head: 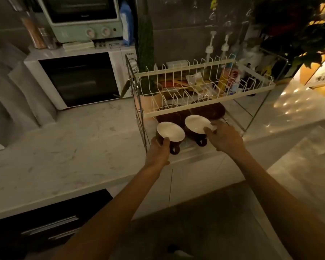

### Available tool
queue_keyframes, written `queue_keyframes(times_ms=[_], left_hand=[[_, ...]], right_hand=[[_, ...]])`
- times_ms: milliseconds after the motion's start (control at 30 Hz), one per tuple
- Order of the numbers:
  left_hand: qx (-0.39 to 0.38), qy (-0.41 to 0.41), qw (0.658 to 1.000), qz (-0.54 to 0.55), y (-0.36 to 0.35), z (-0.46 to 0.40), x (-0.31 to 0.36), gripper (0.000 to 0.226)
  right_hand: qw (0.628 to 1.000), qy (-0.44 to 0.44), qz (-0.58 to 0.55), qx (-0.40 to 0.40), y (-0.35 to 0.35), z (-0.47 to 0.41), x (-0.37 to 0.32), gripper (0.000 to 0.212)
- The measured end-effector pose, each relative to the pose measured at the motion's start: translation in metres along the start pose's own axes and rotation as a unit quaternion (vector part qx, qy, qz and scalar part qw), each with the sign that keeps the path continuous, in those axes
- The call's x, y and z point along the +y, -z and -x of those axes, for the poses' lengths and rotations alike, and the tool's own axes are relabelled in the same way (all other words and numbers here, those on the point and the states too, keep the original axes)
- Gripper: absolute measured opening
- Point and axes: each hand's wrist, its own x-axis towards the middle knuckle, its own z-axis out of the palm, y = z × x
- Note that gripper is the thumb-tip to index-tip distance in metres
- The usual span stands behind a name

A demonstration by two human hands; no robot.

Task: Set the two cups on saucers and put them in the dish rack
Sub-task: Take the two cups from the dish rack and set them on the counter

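Two dark brown cups with white insides sit at the front of the lower level of a two-tier dish rack (204,85), on a pale marble counter (64,147). Left cup (170,135) is tilted toward the camera, its handle pointing down and forward; the left hand (159,152) grips it from the near side, thumb curled over the rim and fingers wrapped round the far left of the body. Right cup (196,126) stands just beside it, also tipped toward the viewer, handle forward; the right hand (224,137) pinches its right rim between thumb and curled fingers. Behind the cups, under the upper shelf, lie two dark round saucers (208,110), partly hidden; whether the cups rest on them cannot be told. Cream wire dividers fill the rack's upper shelf, with packets and bottles showing behind it. To the left stands a white microwave (79,77) with a mint green toaster oven (83,17) on top. Both bare forearms reach in from the lower edge.
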Motion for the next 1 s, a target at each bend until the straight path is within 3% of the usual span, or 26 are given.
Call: queue_keyframes(times_ms=[100, 367, 533, 767, 1000], left_hand=[[0.015, 0.002, 1.0, 0.017, -0.005, -0.009, 0.003, 0.054], [0.041, 0.017, 0.998, 0.038, -0.012, -0.027, 0.004, 0.053], [0.043, 0.029, 0.998, 0.045, -0.013, -0.032, 0.003, 0.055], [0.031, 0.053, 0.994, 0.091, -0.013, -0.032, 0.003, 0.055], [0.044, 0.025, 0.994, 0.093, -0.014, -0.021, -0.003, 0.049]], right_hand=[[0.999, -0.033, -0.014, 0.0, 0.0, -0.01, -0.001, 0.053], [0.955, -0.143, -0.234, -0.109, -0.009, -0.027, 0.002, 0.045], [0.943, -0.164, -0.255, -0.141, -0.015, -0.036, 0.008, 0.042], [0.904, -0.194, -0.357, -0.136, -0.015, -0.037, 0.004, 0.04], [0.926, -0.157, -0.334, -0.076, -0.014, -0.024, 0.005, 0.041]])
